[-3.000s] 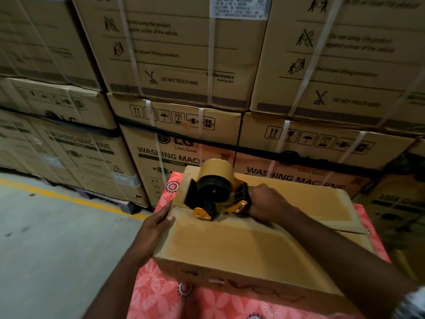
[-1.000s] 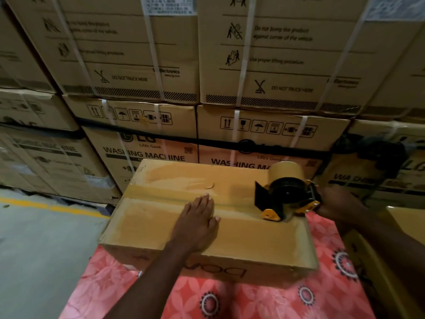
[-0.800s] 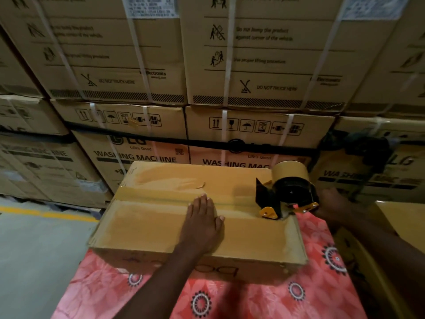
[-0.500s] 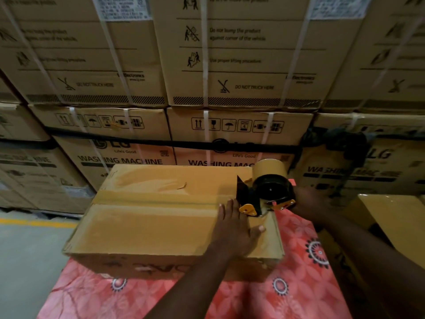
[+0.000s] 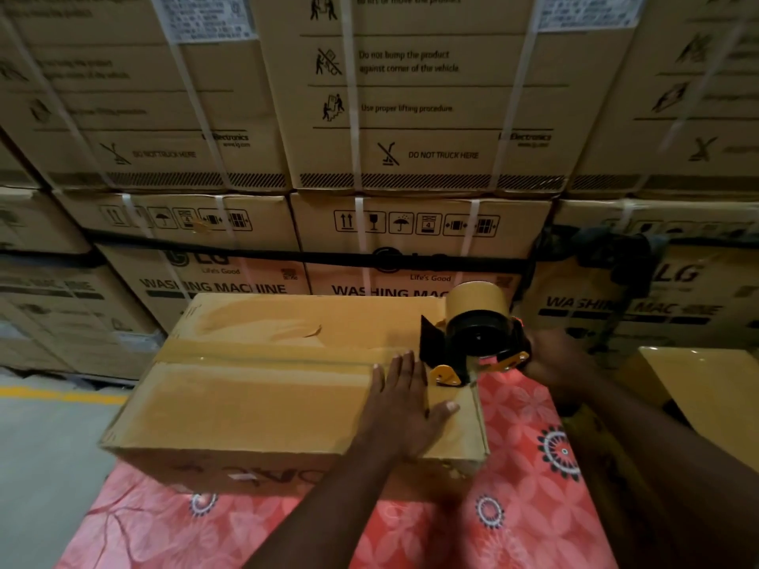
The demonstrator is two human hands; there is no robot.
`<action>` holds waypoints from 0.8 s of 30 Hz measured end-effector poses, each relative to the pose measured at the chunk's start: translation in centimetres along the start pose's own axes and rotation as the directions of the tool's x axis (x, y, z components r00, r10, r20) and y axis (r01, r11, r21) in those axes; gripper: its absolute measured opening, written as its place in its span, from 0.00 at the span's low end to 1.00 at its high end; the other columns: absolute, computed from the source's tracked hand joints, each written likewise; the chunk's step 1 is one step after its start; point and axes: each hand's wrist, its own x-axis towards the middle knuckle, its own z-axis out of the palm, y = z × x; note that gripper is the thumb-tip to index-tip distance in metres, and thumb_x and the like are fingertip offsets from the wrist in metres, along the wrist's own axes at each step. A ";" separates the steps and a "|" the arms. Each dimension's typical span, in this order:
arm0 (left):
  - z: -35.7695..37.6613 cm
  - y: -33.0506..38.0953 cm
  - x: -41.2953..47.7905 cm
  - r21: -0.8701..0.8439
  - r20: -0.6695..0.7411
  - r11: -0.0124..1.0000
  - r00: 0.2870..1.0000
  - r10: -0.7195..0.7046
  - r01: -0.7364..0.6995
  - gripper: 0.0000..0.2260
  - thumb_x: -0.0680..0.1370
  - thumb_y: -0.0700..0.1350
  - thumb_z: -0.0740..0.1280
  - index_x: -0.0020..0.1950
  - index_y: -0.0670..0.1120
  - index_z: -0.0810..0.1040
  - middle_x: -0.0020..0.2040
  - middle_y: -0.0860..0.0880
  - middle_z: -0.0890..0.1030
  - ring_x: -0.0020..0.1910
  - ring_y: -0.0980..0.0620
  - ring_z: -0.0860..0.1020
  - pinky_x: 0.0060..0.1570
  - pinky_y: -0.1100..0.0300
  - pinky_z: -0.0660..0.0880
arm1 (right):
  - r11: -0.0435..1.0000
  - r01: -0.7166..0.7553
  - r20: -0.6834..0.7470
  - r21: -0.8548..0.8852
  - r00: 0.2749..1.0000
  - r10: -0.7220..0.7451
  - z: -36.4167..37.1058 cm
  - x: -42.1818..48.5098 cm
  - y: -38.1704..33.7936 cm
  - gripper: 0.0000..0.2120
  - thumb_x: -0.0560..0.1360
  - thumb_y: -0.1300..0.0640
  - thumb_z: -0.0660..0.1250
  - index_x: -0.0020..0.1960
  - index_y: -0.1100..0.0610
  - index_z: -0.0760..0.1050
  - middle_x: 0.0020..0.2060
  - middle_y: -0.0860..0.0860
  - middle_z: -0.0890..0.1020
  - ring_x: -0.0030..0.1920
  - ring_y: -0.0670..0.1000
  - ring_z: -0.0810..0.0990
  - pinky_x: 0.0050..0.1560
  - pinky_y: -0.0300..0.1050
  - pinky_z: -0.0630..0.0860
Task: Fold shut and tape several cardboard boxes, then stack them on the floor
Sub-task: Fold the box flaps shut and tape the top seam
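Box is lying shut on a pink flowered cloth, and the left hand is pressing flat on its lid near the right end, fingers straight. That is likely pinning the flaps so the seam stays closed. Just beside it, the right hand is gripping the handle of the tape dispenser, holding it at the right edge where the tape strip along the seam is ending, probably to wrap over and cut. Another carton is waiting at the right, and strapped washing-machine cartons are standing behind.
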 end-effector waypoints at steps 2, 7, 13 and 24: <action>0.0 0.1 -0.1 0.002 -0.005 1.000 1.000 -0.007 0.007 0.44 0.78 0.74 0.40 0.83 0.45 0.40 0.83 0.46 0.39 0.81 0.49 0.36 0.77 0.42 0.34 | 0.995 -0.092 -0.002 -0.022 0.996 0.092 -1.0 -0.7 1.8 0.12 0.71 0.43 0.69 0.35 0.45 0.70 0.28 0.42 0.74 0.30 0.47 0.75 0.30 0.40 0.65; 0.0 1.3 0.2 0.022 -0.019 0.998 0.998 -0.052 0.053 0.45 0.78 0.74 0.41 0.82 0.42 0.39 0.82 0.42 0.38 0.81 0.45 0.37 0.77 0.41 0.34 | 0.998 -0.057 -0.017 0.040 0.998 0.058 -1.1 -1.3 3.3 0.19 0.66 0.34 0.62 0.32 0.50 0.72 0.25 0.43 0.74 0.26 0.42 0.72 0.28 0.42 0.67; 0.4 4.8 1.6 -0.004 0.008 1.000 1.000 -0.009 0.009 0.47 0.78 0.74 0.43 0.81 0.41 0.36 0.81 0.41 0.35 0.80 0.44 0.33 0.76 0.40 0.32 | 0.997 -0.060 0.011 0.051 0.998 0.060 -0.4 -0.8 4.5 0.19 0.64 0.31 0.61 0.33 0.46 0.70 0.27 0.44 0.76 0.28 0.45 0.76 0.31 0.47 0.73; 1.1 5.4 2.2 0.001 -0.034 1.000 0.999 -0.025 0.025 0.45 0.75 0.68 0.42 0.82 0.39 0.39 0.82 0.39 0.37 0.80 0.42 0.35 0.76 0.42 0.31 | 0.994 -0.082 -0.005 -0.069 0.997 0.082 -1.5 -1.5 8.1 0.22 0.65 0.34 0.63 0.36 0.53 0.75 0.28 0.47 0.79 0.29 0.51 0.79 0.30 0.49 0.75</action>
